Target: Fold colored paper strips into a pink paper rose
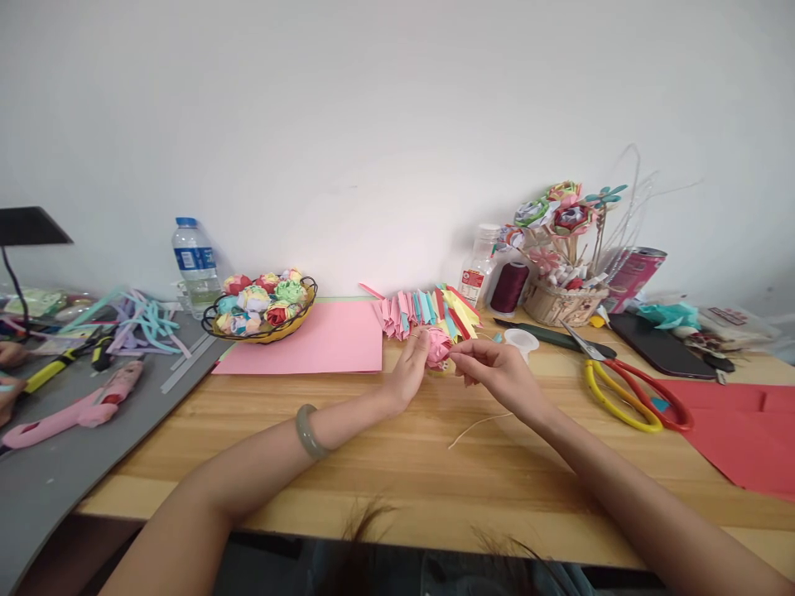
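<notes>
Near the middle of the table, my left hand (pixel 413 370) is closed around the left side of a pink paper flower (pixel 438 346). My right hand (pixel 488 364) pinches at the flower's right edge, thumb and forefinger together; whether it grips the paper or a thread there is too small to tell. A thin pale string (pixel 475 426) lies on the wood below my right hand. Just behind the flower stand folded paper strips (pixel 413 310) in pink, blue, red and yellow. A small white plastic cup (pixel 522 341) sits beside my right hand.
Left of my hands are pink paper sheets (pixel 335 348) and a basket of paper flowers (pixel 291 327). Scissors (pixel 612 372), a thread spool (pixel 509 290), a phone (pixel 662 348) and red paper (pixel 739 430) lie to the right. Another person's hand (pixel 9 381) shows near a pink glue gun (pixel 80 410).
</notes>
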The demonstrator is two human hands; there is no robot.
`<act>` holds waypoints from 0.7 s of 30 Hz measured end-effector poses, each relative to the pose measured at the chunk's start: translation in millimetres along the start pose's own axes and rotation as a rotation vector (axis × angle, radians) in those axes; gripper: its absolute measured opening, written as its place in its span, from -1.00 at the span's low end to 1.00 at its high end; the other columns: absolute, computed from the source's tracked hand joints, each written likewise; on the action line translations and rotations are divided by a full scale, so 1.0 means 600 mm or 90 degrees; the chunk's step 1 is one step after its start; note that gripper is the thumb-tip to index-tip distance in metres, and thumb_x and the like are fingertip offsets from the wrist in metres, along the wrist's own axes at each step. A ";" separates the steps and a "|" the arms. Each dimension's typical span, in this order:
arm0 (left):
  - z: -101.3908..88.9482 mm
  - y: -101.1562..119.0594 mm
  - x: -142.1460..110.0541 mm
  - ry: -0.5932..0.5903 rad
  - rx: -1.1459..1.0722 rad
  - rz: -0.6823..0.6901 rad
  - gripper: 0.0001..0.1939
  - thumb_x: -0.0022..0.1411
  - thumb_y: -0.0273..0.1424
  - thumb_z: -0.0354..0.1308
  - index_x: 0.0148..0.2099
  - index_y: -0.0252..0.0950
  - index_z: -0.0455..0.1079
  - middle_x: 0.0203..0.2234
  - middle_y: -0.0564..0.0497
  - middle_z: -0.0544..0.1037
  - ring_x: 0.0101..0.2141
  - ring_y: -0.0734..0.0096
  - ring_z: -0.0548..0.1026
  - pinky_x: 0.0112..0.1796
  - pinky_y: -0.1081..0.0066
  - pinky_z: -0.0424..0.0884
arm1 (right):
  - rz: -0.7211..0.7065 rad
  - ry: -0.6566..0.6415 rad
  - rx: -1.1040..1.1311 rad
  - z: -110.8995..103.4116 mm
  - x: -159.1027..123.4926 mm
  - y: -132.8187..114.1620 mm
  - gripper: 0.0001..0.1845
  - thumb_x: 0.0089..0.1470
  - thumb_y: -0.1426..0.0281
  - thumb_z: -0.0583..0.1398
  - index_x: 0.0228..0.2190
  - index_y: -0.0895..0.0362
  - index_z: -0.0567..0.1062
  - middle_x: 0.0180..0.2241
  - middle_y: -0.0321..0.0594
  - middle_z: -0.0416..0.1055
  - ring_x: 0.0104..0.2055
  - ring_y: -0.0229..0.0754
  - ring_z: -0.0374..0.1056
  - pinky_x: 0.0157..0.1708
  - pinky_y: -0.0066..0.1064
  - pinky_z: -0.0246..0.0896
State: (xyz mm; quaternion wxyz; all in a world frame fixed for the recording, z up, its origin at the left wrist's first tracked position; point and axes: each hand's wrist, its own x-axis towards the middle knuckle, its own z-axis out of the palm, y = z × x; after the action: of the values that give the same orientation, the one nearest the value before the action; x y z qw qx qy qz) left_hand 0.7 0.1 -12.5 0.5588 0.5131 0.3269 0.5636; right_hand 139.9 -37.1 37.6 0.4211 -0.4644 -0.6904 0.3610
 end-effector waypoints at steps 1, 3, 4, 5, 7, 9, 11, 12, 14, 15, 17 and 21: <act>-0.001 0.000 0.000 -0.006 0.030 0.018 -0.61 0.11 -0.05 -0.04 -0.17 -0.20 0.33 -0.30 0.00 0.43 -0.15 0.31 0.35 -0.09 0.35 0.25 | 0.000 -0.017 0.008 0.000 0.001 0.000 -0.74 -0.06 0.21 0.15 -0.47 0.16 0.44 -0.57 -0.28 0.35 -0.57 -0.31 0.22 -0.58 -0.47 0.22; -0.002 0.001 0.000 -0.020 0.077 0.047 -0.62 0.14 -0.06 -0.08 -0.17 -0.19 0.32 -0.28 0.01 0.42 -0.13 0.33 0.33 -0.04 0.37 0.18 | -0.005 -0.043 0.014 0.000 0.001 0.001 -0.74 -0.05 0.21 0.15 -0.47 0.17 0.45 -0.56 -0.29 0.34 -0.57 -0.32 0.21 -0.57 -0.48 0.20; -0.002 0.002 -0.001 -0.025 0.089 0.054 -0.63 0.15 -0.06 -0.10 -0.16 -0.18 0.31 -0.27 0.01 0.41 -0.13 0.33 0.33 -0.04 0.38 0.17 | -0.007 -0.050 0.013 -0.001 0.001 0.001 -0.74 -0.04 0.21 0.14 -0.47 0.17 0.45 -0.57 -0.30 0.33 -0.57 -0.33 0.20 -0.57 -0.49 0.19; -0.001 0.003 -0.002 -0.028 0.094 0.057 -0.62 0.15 -0.06 -0.11 -0.16 -0.18 0.31 -0.26 0.01 0.41 -0.12 0.33 0.33 -0.04 0.38 0.16 | -0.008 -0.053 0.010 -0.001 0.000 0.002 -0.73 -0.02 0.21 0.13 -0.47 0.17 0.45 -0.59 -0.31 0.32 -0.58 -0.33 0.20 -0.57 -0.49 0.18; -0.001 0.004 -0.003 -0.032 0.095 0.059 -0.62 0.16 -0.07 -0.11 -0.14 -0.18 0.30 -0.24 0.00 0.41 -0.11 0.32 0.32 -0.04 0.39 0.16 | -0.005 -0.054 0.004 -0.002 0.000 0.003 -0.72 -0.01 0.20 0.12 -0.48 0.17 0.45 -0.62 -0.33 0.29 -0.59 -0.34 0.19 -0.58 -0.49 0.16; -0.001 0.005 -0.004 -0.036 0.095 0.065 -0.63 0.16 -0.07 -0.11 -0.14 -0.18 0.30 -0.23 0.00 0.41 -0.10 0.32 0.32 -0.04 0.40 0.16 | -0.001 -0.053 0.001 -0.003 0.000 0.004 -0.71 0.00 0.20 0.12 -0.50 0.17 0.44 -0.63 -0.33 0.28 -0.60 -0.34 0.18 -0.58 -0.48 0.13; -0.001 0.005 -0.004 -0.042 0.099 0.074 -0.63 0.16 -0.08 -0.11 -0.13 -0.18 0.30 -0.21 0.00 0.41 -0.08 0.32 0.31 -0.02 0.40 0.14 | 0.004 -0.054 0.000 -0.003 0.000 0.003 -0.72 -0.01 0.20 0.13 -0.52 0.17 0.43 -0.64 -0.34 0.28 -0.61 -0.34 0.18 -0.58 -0.48 0.11; -0.001 0.005 -0.004 -0.045 0.104 0.077 -0.62 0.17 -0.08 -0.11 -0.13 -0.19 0.30 -0.20 0.00 0.41 -0.07 0.32 0.30 -0.01 0.40 0.13 | 0.008 -0.055 0.001 -0.003 0.001 0.002 -0.72 -0.02 0.20 0.13 -0.53 0.17 0.42 -0.64 -0.34 0.27 -0.61 -0.34 0.18 -0.59 -0.48 0.10; -0.002 0.004 -0.003 -0.045 0.121 0.076 -0.61 0.17 -0.08 -0.13 -0.11 -0.19 0.29 -0.16 -0.02 0.40 -0.04 0.32 0.29 0.01 0.39 0.11 | 0.017 -0.060 0.006 -0.003 0.001 0.001 -0.72 -0.02 0.21 0.14 -0.55 0.17 0.42 -0.65 -0.34 0.28 -0.61 -0.34 0.18 -0.59 -0.48 0.10; -0.002 0.004 -0.003 -0.044 0.130 0.073 -0.61 0.18 -0.08 -0.14 -0.10 -0.19 0.29 -0.14 -0.02 0.39 -0.03 0.32 0.29 0.02 0.39 0.10 | 0.020 -0.063 0.011 -0.003 0.001 0.001 -0.72 -0.01 0.21 0.13 -0.55 0.17 0.41 -0.65 -0.34 0.28 -0.61 -0.34 0.18 -0.59 -0.48 0.10; -0.001 0.004 -0.004 -0.042 0.150 0.067 -0.59 0.19 -0.08 -0.16 -0.08 -0.20 0.27 -0.12 -0.02 0.39 -0.02 0.33 0.28 0.03 0.39 0.10 | 0.026 -0.070 0.019 -0.003 0.000 0.001 -0.71 0.00 0.22 0.11 -0.56 0.17 0.41 -0.64 -0.33 0.29 -0.61 -0.34 0.18 -0.58 -0.48 0.11; 0.000 0.009 -0.007 -0.041 0.185 0.067 -0.58 0.21 -0.09 -0.21 -0.05 -0.22 0.24 -0.11 -0.02 0.39 -0.02 0.36 0.30 0.02 0.38 0.14 | 0.036 -0.069 0.036 -0.004 -0.001 0.003 -0.73 0.01 0.23 0.10 -0.48 0.18 0.43 -0.64 -0.33 0.32 -0.61 -0.35 0.19 -0.57 -0.49 0.13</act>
State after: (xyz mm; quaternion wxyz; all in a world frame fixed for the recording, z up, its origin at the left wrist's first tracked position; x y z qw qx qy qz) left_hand -1.3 -4.9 -8.1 0.4581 0.6231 0.3595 0.5221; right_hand 142.8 -36.9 36.8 0.3857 -0.4516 -0.6883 0.4166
